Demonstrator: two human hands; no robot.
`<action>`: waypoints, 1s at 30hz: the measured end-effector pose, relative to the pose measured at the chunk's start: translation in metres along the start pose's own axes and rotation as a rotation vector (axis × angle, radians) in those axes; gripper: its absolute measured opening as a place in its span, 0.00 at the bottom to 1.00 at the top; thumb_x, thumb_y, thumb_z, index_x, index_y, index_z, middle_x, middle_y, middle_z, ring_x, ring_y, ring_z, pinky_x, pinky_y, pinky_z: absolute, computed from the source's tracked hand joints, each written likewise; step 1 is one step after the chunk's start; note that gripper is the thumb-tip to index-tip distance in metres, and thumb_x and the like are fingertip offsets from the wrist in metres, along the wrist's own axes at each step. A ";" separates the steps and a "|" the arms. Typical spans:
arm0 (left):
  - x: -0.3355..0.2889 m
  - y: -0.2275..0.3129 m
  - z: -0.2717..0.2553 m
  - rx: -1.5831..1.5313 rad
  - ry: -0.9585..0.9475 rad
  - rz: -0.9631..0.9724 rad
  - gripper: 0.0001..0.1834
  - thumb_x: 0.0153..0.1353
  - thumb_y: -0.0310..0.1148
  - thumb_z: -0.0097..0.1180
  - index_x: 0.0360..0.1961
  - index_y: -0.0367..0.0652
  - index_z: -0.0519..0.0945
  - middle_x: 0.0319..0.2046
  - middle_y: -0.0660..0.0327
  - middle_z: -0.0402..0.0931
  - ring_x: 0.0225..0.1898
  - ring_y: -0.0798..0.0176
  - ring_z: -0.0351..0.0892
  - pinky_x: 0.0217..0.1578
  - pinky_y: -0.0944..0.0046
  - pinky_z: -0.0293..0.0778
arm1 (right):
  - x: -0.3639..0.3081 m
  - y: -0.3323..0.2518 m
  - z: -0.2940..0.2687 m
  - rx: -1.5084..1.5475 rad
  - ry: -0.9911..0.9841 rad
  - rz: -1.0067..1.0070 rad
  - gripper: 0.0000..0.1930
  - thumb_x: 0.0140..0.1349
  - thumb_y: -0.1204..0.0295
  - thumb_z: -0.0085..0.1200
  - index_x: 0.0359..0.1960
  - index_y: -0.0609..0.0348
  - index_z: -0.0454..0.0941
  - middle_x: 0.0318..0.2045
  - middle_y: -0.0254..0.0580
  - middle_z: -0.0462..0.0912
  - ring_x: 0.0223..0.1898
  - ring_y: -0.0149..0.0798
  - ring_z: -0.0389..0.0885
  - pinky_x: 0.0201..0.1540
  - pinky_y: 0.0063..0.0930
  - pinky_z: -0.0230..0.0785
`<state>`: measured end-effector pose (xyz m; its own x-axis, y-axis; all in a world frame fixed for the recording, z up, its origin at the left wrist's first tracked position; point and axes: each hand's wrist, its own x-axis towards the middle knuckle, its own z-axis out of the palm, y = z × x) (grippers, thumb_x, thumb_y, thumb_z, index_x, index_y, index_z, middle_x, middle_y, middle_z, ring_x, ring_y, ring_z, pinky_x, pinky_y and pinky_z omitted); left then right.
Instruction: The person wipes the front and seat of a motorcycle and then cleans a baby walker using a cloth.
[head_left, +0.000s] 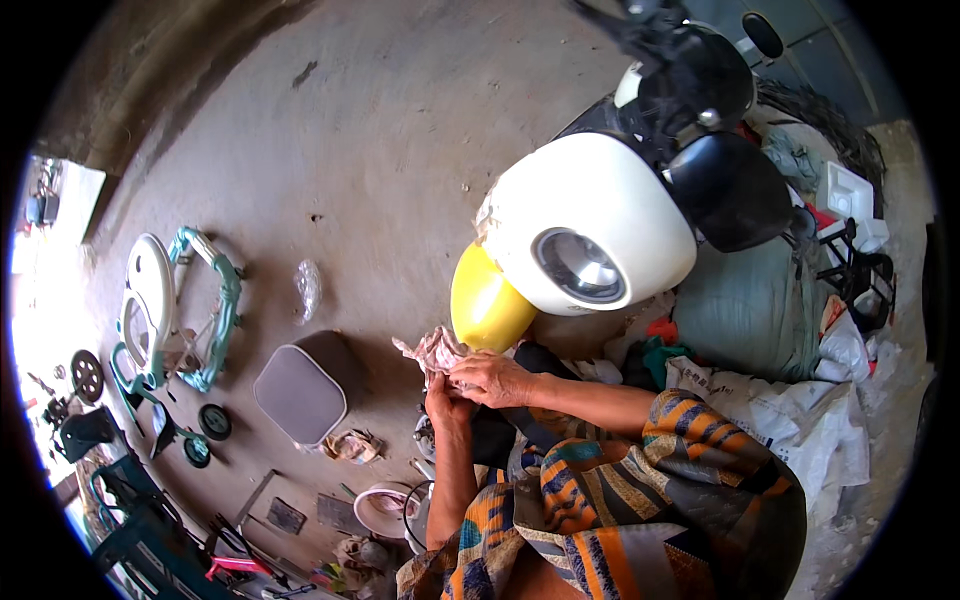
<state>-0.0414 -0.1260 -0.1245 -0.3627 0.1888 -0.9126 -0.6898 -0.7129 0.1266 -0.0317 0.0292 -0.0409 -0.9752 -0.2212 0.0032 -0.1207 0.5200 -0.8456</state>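
A crumpled pinkish-white rag (432,350) is bunched in both my hands, in front of my knees. My left hand (446,404) grips its lower part from beneath, fingers closed. From the right, my right hand (494,380) closes on the same cloth, and the two hands nearly meet. Just beyond them is the rounded yellow fender (489,300) of a scooter; I cannot tell whether the rag touches it. Above the fender sits the scooter's glossy white front cover (590,195) with a round headlight (582,266). Folds of the rag hide some fingertips.
A grey padded stool (302,393) stands to the left, with clear plastic wrap (308,290) on the floor beyond. Farther left is a green and white baby walker (152,300). A white basin (388,508) lies near my left forearm. Large sacks (750,310) fill the right.
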 end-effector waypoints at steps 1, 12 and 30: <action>-0.004 -0.002 0.004 0.055 -0.038 0.023 0.12 0.69 0.34 0.40 0.46 0.40 0.72 0.36 0.54 0.78 0.32 0.59 0.79 0.34 0.57 0.78 | -0.006 0.001 -0.009 -0.020 -0.026 0.068 0.14 0.53 0.67 0.55 0.40 0.60 0.77 0.41 0.45 0.80 0.48 0.46 0.77 0.53 0.39 0.67; -0.044 -0.014 0.078 0.250 -0.728 0.028 0.12 0.68 0.36 0.42 0.44 0.40 0.73 0.38 0.57 0.78 0.41 0.56 0.78 0.44 0.55 0.74 | -0.033 0.030 -0.070 0.250 0.228 0.269 0.06 0.51 0.72 0.58 0.28 0.62 0.80 0.24 0.49 0.83 0.28 0.45 0.83 0.33 0.33 0.74; -0.051 0.125 0.206 0.605 -0.626 0.132 0.30 0.51 0.16 0.42 0.60 0.32 0.66 0.53 0.53 0.72 0.54 0.54 0.73 0.56 0.58 0.69 | 0.104 0.014 -0.039 0.895 0.698 0.646 0.09 0.51 0.77 0.52 0.35 0.64 0.76 0.27 0.39 0.79 0.25 0.33 0.77 0.27 0.24 0.69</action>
<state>-0.2382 -0.0857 0.0180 -0.6174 0.5924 -0.5175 -0.7672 -0.3083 0.5624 -0.1421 0.0461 -0.0317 -0.7331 0.4733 -0.4885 0.3033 -0.4154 -0.8576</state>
